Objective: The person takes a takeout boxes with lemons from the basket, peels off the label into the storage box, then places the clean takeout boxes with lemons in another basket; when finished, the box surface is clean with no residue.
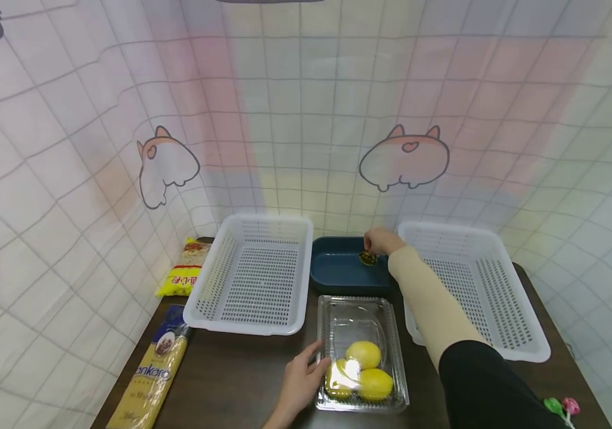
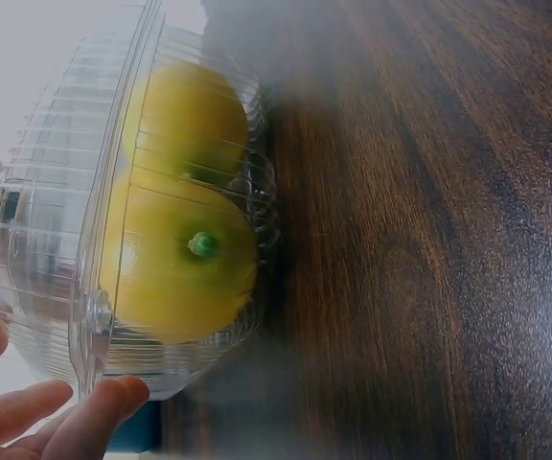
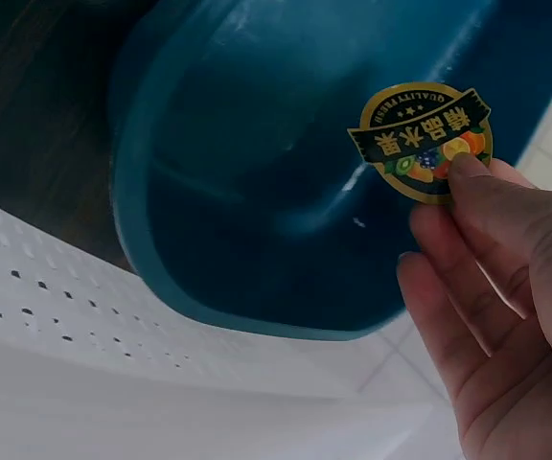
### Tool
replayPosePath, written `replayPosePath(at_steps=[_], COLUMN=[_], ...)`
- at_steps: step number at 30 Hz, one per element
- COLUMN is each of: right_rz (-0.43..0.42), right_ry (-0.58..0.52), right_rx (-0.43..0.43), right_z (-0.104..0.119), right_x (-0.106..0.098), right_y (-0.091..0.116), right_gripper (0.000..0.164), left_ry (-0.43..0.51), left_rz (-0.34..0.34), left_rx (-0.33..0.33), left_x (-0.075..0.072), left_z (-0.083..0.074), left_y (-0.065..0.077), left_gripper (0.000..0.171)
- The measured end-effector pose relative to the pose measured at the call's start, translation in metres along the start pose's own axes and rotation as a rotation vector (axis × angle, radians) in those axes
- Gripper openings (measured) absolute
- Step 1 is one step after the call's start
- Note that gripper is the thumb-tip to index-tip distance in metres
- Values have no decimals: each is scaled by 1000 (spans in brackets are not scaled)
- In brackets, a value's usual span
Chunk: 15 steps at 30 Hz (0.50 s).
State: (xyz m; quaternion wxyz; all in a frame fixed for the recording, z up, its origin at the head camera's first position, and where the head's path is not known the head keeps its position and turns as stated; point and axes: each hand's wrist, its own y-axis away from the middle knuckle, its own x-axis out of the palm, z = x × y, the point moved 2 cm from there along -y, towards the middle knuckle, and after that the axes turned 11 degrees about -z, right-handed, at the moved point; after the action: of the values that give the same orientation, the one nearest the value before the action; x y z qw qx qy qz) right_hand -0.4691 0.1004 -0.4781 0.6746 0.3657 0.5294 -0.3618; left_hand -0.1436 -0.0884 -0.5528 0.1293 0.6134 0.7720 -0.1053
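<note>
At the bottom of the head view, your left hand (image 1: 301,381) has its fingers loosely spread, touching the left edge of the box (image 1: 356,325) without wrapping around it. That box, lower centre, is thin, clear, ribbed plastic with its lid down and glare on top; it holds three smooth lemons (image 1: 363,355), one showing a green stem nub in the left wrist view. The dark wood-grain table (image 1: 230,375) lies beneath. At lower left is a long, glossy, gold-and-blue packet (image 1: 150,375); at lower right, two lollipops (image 1: 570,406), one green and one pink, sit beside your black sleeve (image 1: 488,381).

Farther up, your right hand (image 1: 383,240) pinches the label (image 3: 425,144) between thumb and forefinger, the other fingers bent loosely. The label, right of centre in the head view, is a flat round piece with a gold border, a dark banner and printed fruit. You hold it over the tray (image 1: 338,262), a smooth, dark blue rounded oblong. White plastic baskets with slotted floors flank the tray, one on the left (image 1: 247,326) and one on the right (image 1: 477,280). Left of the left basket leans a shiny yellow bag (image 1: 185,268). Behind everything, filling the upper frame, hangs a wrinkled checked curtain (image 1: 295,119) with cartoon animals.
</note>
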Motion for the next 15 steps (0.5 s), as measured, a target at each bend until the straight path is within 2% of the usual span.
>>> replayPosePath(at_steps=[9,15], right_rz=[-20,-11], right_ry=[16,29], right_rx=[13,37], right_z=[1,-1], right_x=[14,16], right_y=[0,4], right_gripper=[17,28], left_ry=[-12,1], left_rz=[-4,13], left_rx=[6,2], left_x=[-2,-1], left_z=[-1,0], left_y=[1,1], left_gripper=[49,50])
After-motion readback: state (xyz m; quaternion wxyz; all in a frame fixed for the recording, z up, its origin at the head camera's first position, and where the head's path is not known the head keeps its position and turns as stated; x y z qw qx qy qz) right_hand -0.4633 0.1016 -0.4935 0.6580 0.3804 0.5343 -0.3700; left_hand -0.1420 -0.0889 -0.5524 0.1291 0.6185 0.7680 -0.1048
